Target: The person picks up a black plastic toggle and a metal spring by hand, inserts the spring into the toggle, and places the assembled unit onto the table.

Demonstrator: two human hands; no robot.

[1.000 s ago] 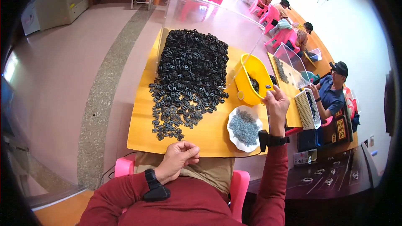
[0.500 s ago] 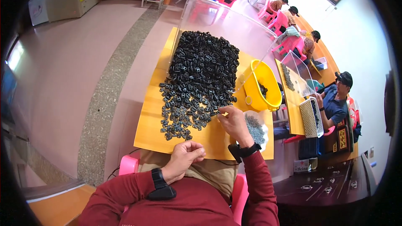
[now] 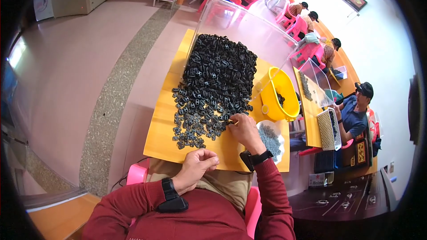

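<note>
Black clips point(image 3: 219, 69), too many to count, heap in and before one clear bin point(image 3: 275, 40) on the surface point(image 3: 161, 135). Picking seems underway: the right hand point(image 3: 247, 131) meets the heap's edge, grip hidden; next calls for a clean pinch. The left hand point(image 3: 192, 170) curls, fingers clenched, seemingly empty. One yellow tub point(image 3: 282, 80), one white bowl point(image 3: 266, 123).

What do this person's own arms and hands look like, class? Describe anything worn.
The arms have long, dark-red sleeves. The left hand and right hand are bare, without gloves. Each wrist wears a black strap with a chunky black block on it.
</note>
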